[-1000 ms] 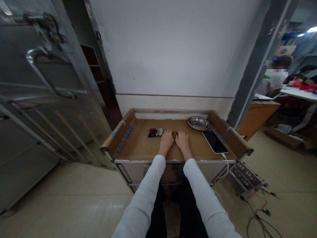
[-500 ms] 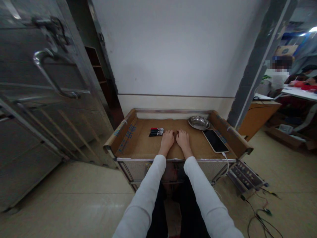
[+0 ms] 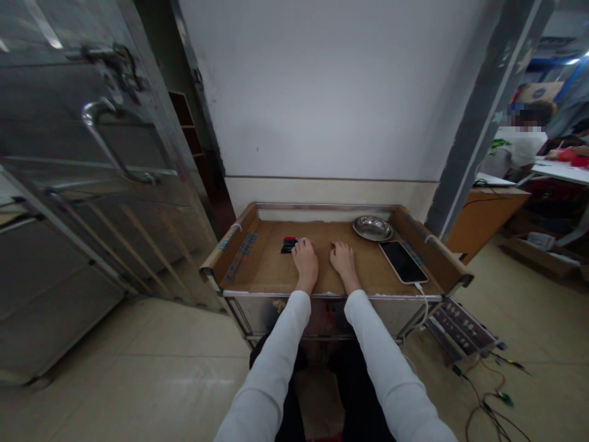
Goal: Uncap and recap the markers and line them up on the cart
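Note:
Several marker pens (image 3: 288, 245), one red-topped and the others dark, lie side by side on the cardboard-lined cart top (image 3: 262, 273). My left hand (image 3: 305, 260) reaches over their right ends and hides part of them. Its fingers are spread and bent a little, with no pen lifted. Palm down on the cardboard to the right, my right hand (image 3: 342, 260) holds nothing; its fingers are loosely bent and apart. A gap of bare cardboard separates the two hands.
A shiny metal dish (image 3: 372, 229) stands at the back right, with a phone (image 3: 403, 262) on a white charging cable in front. Raised cardboard sides (image 3: 432, 252) edge the cart. On the floor at right sit an electrical box (image 3: 464, 331) and loose cables. A person (image 3: 529, 141) sits far right.
My left hand has moved left onto the ends of the pens, widening the gap between my hands. The right hand stays near its place. The view has shifted slightly.

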{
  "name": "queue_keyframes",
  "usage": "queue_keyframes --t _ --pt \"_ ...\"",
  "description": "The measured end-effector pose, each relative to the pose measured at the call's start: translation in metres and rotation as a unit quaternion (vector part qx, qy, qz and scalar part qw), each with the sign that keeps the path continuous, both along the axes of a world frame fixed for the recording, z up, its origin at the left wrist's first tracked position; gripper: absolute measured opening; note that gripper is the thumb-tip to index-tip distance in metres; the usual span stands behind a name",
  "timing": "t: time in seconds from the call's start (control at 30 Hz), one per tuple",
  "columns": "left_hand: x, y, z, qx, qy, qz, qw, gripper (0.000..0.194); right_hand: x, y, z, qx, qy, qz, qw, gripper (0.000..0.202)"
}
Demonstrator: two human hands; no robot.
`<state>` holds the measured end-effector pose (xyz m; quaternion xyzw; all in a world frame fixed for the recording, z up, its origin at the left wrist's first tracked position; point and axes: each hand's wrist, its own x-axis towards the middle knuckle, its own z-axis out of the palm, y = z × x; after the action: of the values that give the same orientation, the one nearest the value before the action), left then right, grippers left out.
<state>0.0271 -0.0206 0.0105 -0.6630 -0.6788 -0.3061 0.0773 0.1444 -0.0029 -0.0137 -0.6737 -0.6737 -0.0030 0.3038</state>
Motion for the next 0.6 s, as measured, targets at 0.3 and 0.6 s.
queue_keyframes --t 0.3,0.6 --pt "0.0 -0.003 -0.009 0.022 -0.016 0.092 0.995 0.034 -0.002 0.0 0.003 -0.004 -0.012 -0.006 1.0 0.034" --pt "0.006 0.019 -0.021 0.061 -0.007 -0.235 0.97 0.045 -0.002 0.005 0.006 -0.007 -0.061 0.067 0.996 0.024"
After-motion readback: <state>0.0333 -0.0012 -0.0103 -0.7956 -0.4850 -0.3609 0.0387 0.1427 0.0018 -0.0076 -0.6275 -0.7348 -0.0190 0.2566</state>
